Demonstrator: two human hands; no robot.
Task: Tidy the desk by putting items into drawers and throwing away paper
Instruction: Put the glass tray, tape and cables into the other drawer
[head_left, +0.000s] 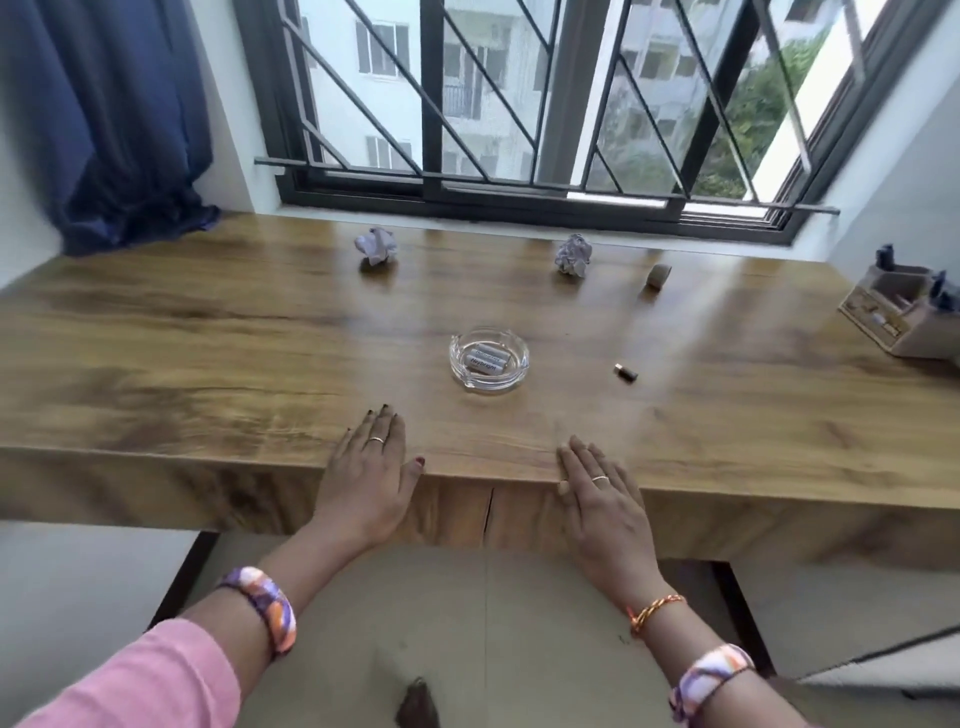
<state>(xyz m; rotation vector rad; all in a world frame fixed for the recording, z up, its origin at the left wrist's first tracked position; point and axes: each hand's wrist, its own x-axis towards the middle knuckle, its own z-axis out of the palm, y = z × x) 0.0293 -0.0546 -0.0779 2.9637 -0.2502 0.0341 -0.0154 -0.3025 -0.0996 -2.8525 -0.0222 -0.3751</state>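
My left hand (370, 475) and my right hand (602, 499) lie flat, palms down and fingers apart, on the front edge of the wooden desk (208, 338); neither holds anything. Straight beyond them stands a glass ashtray (489, 359) with two white batteries inside. A small dark cylinder (626, 372) lies to the ashtray's right. Two crumpled paper balls, one (376, 246) at the back left and one (573, 253) at the back middle, rest near the window. A small roll of tape (659, 276) sits right of the second ball.
A wooden desk organiser (904, 312) stands at the far right edge. A blue curtain (114, 119) hangs at the back left, touching the desk corner. A barred window (519, 104) runs along the back. Drawer fronts (488, 512) show under the desk edge between my hands.
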